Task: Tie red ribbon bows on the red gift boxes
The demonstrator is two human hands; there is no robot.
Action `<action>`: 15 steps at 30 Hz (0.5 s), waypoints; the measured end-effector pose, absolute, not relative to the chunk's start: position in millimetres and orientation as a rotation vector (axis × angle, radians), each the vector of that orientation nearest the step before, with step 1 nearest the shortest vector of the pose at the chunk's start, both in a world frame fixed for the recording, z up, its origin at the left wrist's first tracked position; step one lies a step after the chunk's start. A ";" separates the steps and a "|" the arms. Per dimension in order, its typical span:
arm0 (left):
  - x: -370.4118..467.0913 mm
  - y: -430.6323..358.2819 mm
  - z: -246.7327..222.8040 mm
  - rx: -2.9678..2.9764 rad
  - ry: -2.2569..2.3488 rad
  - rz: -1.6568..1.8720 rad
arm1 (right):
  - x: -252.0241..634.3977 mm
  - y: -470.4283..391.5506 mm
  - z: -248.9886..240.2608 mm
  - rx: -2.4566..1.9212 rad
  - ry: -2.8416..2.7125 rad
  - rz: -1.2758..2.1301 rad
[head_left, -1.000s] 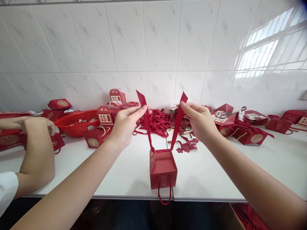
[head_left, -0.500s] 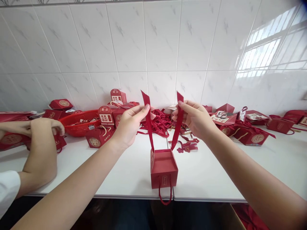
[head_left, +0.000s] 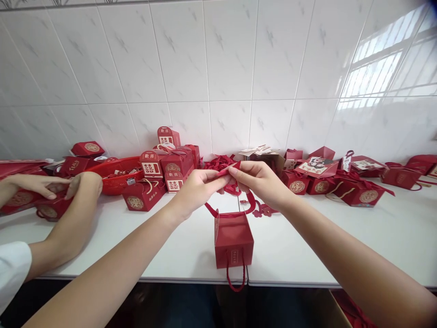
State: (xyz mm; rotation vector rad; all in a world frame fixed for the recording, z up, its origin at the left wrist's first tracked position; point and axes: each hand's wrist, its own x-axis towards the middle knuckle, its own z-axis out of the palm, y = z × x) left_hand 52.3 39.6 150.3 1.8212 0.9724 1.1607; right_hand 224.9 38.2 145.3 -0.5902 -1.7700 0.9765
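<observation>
A small red gift box [head_left: 234, 239] stands near the table's front edge, its rope handle hanging over that edge. Red ribbon [head_left: 251, 203] rises from both sides of its top. Above the box, my left hand [head_left: 201, 187] pinches one ribbon end. My right hand [head_left: 257, 180] holds the other end between thumb and fingers, close against the left fingertips. The two ends meet there, and the ribbon bows outward below the hands. Whether the ends are crossed is hidden by the fingers.
A person's hands [head_left: 78, 187] handle a red box at the left. Behind are a red basket [head_left: 116, 184] of small items, stacked red boxes [head_left: 177, 161], a ribbon pile [head_left: 221, 162] and more boxes [head_left: 358, 193] at the right. Flower-shaped pieces [head_left: 262, 210] lie behind my box.
My hands have come together and slightly lower, bringing the two upright ribbon ends to meet. At the left, the person's hands have shifted onto a red box.
</observation>
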 end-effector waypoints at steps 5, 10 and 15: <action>43.7 44.5 149.0 1.769 0.902 1.111 | 234.4 44.5 135.0 -0.533 -1.921 0.732; 39.5 44.1 150.6 1.571 0.736 1.110 | 241.0 50.3 125.9 -0.542 -2.069 0.097; 40.0 36.1 148.3 1.859 0.822 1.048 | 238.7 49.6 117.1 -0.580 -2.014 -0.011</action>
